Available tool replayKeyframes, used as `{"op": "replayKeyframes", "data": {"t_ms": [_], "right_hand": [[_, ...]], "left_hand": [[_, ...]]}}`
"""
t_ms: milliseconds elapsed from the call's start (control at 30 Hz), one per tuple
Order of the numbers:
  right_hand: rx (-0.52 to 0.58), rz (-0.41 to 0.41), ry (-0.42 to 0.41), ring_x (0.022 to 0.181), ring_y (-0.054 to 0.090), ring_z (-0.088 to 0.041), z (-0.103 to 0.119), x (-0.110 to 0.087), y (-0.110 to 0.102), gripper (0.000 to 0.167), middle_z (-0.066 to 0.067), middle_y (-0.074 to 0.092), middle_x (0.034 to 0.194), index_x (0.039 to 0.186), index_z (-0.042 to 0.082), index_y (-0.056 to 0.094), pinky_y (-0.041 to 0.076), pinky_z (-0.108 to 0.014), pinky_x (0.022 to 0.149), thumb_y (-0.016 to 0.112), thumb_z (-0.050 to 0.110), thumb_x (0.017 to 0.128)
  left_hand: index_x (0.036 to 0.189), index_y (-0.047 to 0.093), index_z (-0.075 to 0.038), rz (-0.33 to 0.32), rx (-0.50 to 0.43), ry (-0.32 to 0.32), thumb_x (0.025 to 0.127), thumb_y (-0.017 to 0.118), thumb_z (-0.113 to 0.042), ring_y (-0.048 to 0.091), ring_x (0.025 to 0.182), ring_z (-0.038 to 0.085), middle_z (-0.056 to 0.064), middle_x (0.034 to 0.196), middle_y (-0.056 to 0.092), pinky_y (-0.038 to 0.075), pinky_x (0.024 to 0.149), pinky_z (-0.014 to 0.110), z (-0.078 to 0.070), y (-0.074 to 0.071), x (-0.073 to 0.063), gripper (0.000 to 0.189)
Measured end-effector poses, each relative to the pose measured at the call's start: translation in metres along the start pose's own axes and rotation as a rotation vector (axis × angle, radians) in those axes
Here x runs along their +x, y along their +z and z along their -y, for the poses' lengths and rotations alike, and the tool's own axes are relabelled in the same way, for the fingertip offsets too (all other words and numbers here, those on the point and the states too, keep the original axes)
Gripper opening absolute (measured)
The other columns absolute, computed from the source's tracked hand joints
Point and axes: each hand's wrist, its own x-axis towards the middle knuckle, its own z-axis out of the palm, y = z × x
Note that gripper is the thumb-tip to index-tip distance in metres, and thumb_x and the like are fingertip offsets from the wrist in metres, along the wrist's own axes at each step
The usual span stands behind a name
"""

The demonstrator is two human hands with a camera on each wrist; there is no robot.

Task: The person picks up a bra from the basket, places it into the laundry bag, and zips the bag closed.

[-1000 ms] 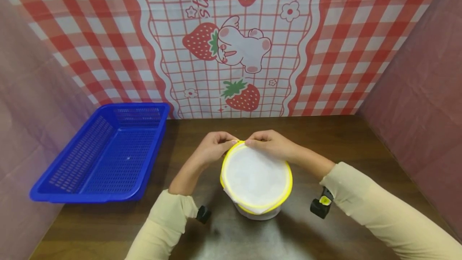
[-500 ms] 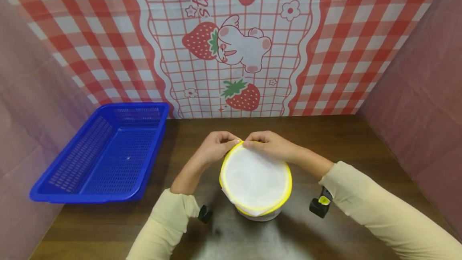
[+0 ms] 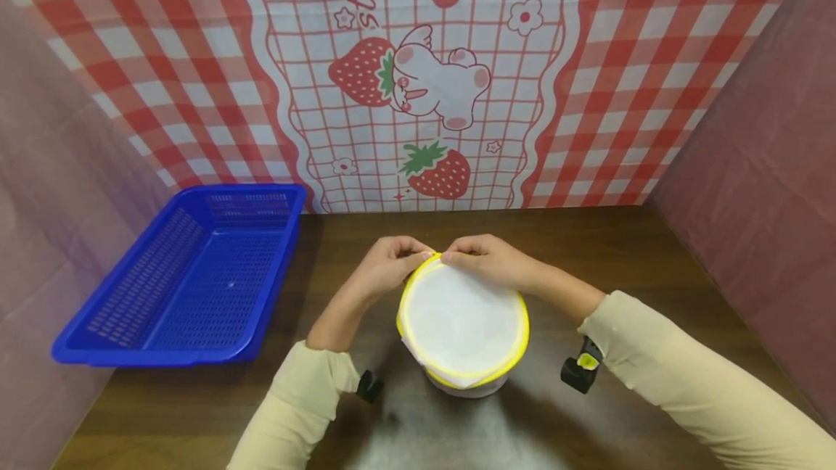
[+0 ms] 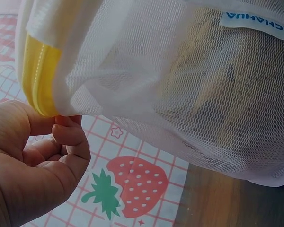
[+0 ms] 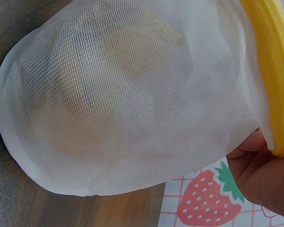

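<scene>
A round white mesh laundry bag (image 3: pixel 465 321) with a yellow zipper (image 4: pixel 39 75) round its top stands on the table in front of me. At the far side of its rim, my left hand (image 3: pixel 390 265) pinches the yellow edge between thumb and fingers. Right beside it, my right hand (image 3: pixel 491 262) grips the same rim, thumb on top. The fingertips of the two hands are close together. Through the mesh in both wrist views, blurry brownish and dark shapes show inside the bag. A white label (image 4: pixel 254 26) with blue letters is on its side.
A blue plastic basket (image 3: pixel 264 296) with perforated walls stands on the left of the brown wooden table (image 3: pixel 588 426). A checked strawberry-print cloth (image 3: pixel 591 129) hangs behind the table. Pinkish cloth walls (image 3: pixel 738 151) close off both sides.
Both hands stay at the far rim, with only slight shifts of the fingers. The bag keeps its place, and the basket has not moved.
</scene>
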Motion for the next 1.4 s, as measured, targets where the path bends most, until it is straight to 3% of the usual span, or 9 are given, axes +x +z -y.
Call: {"op": "replayKeyframes", "data": {"t_ms": [467,800,1100,1400], "right_hand": [[0.009,-0.011,0.03,0.067,0.059,-0.013,-0.0011,-0.0021,-0.0016,0.031,-0.007,0.062,0.088,0.1,0.007,0.067,0.052,-0.029,0.059,0.053,0.034,0.095],[0.059,0.028,0.021,0.069,0.06,-0.014,-0.0014,-0.0018,-0.0015,0.03,-0.007,0.062,0.094,0.103,0.009,0.065,0.053,-0.031,0.06,0.052,0.035,0.095],[0.028,0.05,-0.013,0.072,0.06,-0.012,-0.0011,0.0009,0.0,0.029,-0.008,0.063,0.097,0.105,0.008,0.065,0.052,-0.029,0.062,0.052,0.032,0.096],[0.018,0.036,0.025,0.071,0.06,-0.013,-0.0006,-0.0012,-0.0015,0.029,-0.007,0.063,0.095,0.104,0.012,0.066,0.053,-0.03,0.061,0.052,0.035,0.095]], "left_hand": [[0.102,0.067,0.001,-0.005,-0.007,-0.007,0.093,0.057,-0.017,0.055,0.066,0.011,0.009,0.086,0.065,0.049,0.059,0.023,-0.0005,0.0004,-0.0034,0.022],[0.099,0.068,0.0,-0.02,0.018,0.024,0.092,0.059,-0.018,0.055,0.069,0.011,0.009,0.085,0.066,0.047,0.06,0.022,0.0003,0.0017,-0.0008,0.021],[0.1,0.068,0.001,0.001,0.006,0.021,0.092,0.058,-0.017,0.056,0.071,0.012,0.011,0.088,0.066,0.047,0.061,0.022,-0.0029,0.0023,-0.003,0.021],[0.101,0.067,0.001,0.002,-0.023,0.007,0.092,0.058,-0.016,0.055,0.071,0.012,0.01,0.088,0.064,0.047,0.06,0.022,-0.0025,0.0028,-0.0027,0.022]]}}
